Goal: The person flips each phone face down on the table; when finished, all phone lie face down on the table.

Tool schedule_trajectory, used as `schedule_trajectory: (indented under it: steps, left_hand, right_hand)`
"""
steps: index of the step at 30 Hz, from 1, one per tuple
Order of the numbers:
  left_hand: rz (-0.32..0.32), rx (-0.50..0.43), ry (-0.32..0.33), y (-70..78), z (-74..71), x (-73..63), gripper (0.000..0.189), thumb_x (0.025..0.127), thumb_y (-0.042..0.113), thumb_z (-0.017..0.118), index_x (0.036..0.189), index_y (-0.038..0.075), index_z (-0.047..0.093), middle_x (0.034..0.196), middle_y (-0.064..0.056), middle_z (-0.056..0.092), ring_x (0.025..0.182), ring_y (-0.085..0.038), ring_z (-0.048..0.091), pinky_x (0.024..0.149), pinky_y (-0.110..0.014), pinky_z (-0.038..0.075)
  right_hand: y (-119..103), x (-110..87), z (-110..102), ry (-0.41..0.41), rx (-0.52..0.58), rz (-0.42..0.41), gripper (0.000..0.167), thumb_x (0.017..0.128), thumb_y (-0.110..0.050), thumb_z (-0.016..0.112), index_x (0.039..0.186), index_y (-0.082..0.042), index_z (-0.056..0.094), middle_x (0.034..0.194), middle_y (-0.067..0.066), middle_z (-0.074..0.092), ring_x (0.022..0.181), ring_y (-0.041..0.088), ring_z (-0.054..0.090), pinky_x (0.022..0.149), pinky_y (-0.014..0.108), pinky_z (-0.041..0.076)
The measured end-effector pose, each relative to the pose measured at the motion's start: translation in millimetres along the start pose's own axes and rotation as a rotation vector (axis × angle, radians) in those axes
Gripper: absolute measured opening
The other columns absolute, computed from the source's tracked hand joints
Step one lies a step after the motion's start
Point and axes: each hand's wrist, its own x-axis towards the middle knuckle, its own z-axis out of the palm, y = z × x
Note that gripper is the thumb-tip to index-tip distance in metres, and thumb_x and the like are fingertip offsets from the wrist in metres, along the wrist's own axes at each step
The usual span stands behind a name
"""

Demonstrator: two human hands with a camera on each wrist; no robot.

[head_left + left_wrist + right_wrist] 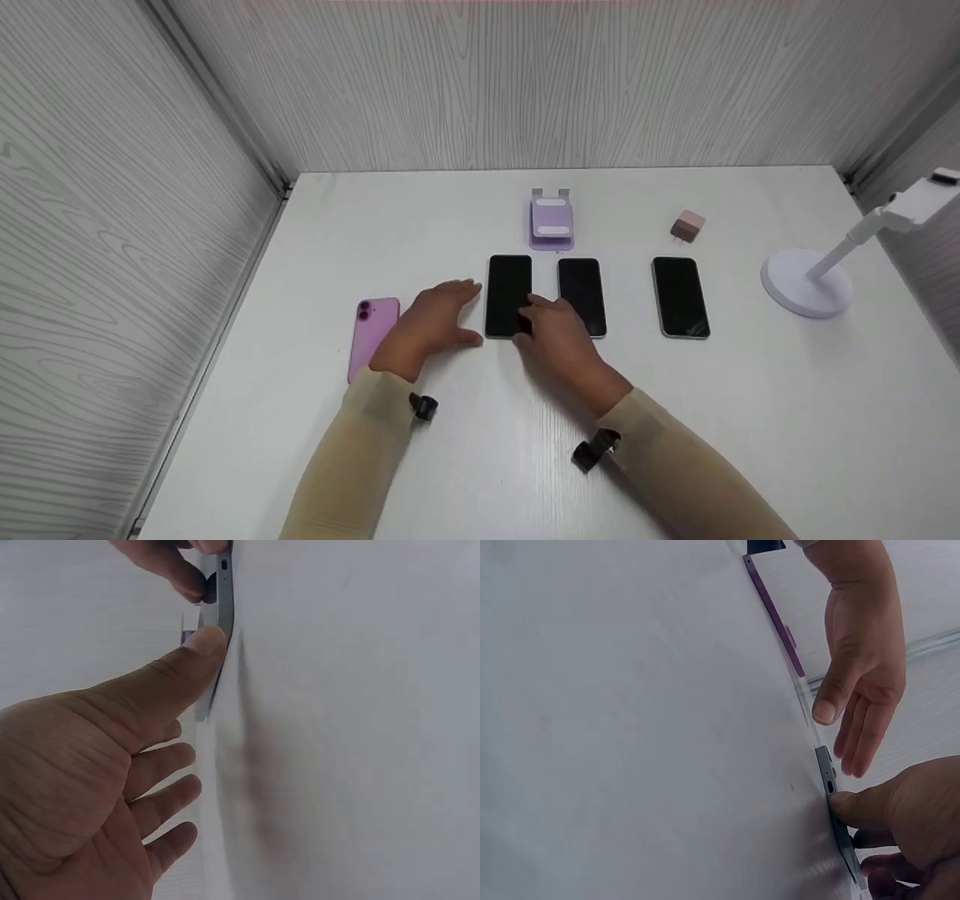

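A smartphone (507, 285) with a dark screen lies face up in the middle of the white table. Its bottom edge with the charging port shows in the right wrist view. With thumb and curled fingers, my right hand (556, 336) grips this phone at its lower right corner; the thumb presses near the port. On the phone's other side is my left hand (435, 319), fingers extended and thumb spread, fingertips close to the phone's left edge and holding nothing. A pink phone (382, 319) lies camera side up beside the left wrist, partly covered by that hand and sleeve.
A second dark phone (581, 281) lies just right of the gripped one, partly behind my right hand, and a third phone (681, 300) farther right. A purple phone stand (552, 219) and a pink charger plug (688, 226) sit behind. A white stand (808, 289) rises at right.
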Motion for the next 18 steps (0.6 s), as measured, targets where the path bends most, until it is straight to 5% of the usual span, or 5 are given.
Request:
schedule_trajectory:
  steps: [18]
  left_hand:
    - [0.062,0.086,-0.005,7.7,6.7,12.1,0.088,0.092,0.045,0.088,0.164,0.013,0.05,0.171,-0.006,0.047,0.164,-0.033,0.035,0.132,-0.054,0.03]
  right_hand:
    - [2.3,6.3,-3.3,-0.006,0.005,0.021,0.054,0.102,-0.027,0.076,0.144,0.006,0.066,0.154,0.022,0.063,0.141,0.043,0.062,0.118,0.054,0.05]
